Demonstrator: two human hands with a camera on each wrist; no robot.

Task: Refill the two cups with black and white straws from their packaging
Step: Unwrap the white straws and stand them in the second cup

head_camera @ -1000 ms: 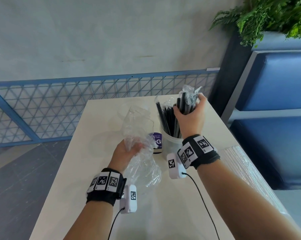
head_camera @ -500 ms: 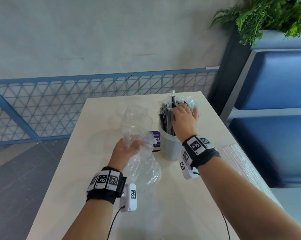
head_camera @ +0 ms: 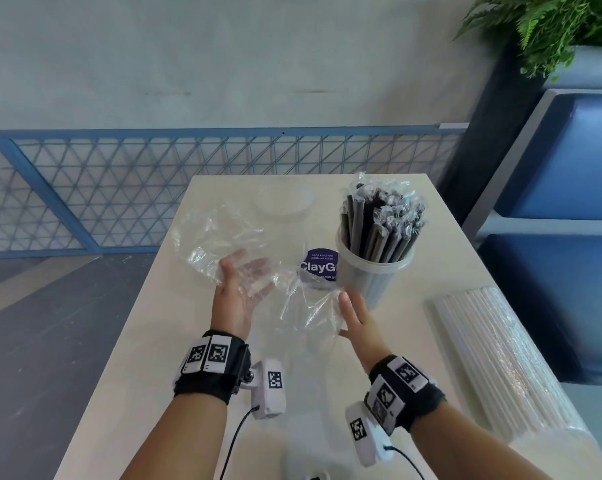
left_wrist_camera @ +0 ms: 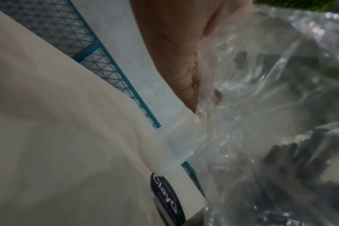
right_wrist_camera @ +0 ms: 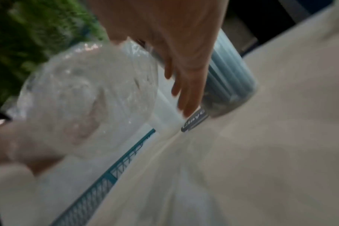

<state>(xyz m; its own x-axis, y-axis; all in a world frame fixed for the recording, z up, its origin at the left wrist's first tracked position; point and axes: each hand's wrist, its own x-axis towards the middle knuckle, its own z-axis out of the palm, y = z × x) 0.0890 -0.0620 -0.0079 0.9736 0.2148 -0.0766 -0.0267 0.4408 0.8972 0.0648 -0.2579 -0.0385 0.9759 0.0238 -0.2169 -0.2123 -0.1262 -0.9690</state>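
Against a grey wall and a blue mesh railing (head_camera: 119,199), the cream table (head_camera: 175,341) is carrying everything the task needs. Half a second ago the right hand was still on top of the black straws (head_camera: 382,220); now it is pulling back toward the person, and the straws are standing on their own, leaning slightly, in the translucent cup (head_camera: 374,271). The right hand (head_camera: 356,322) is hovering with fingers straight and spread, holding nothing, its tips just beside the loose edge of the empty clear bag (head_camera: 223,237). The left hand (head_camera: 240,289) is turning palm-up under that bag, fingers relaxed and mostly extended, so the crumpled film is resting on it rather than being clenched as before. A purple sticker (head_camera: 318,266) is showing beside the cup. The black half of the job looks done. Still sealed, the pack of white straws (head_camera: 493,355) is lying at the right edge, while the second, empty cup (head_camera: 285,204) is waiting at the far end.
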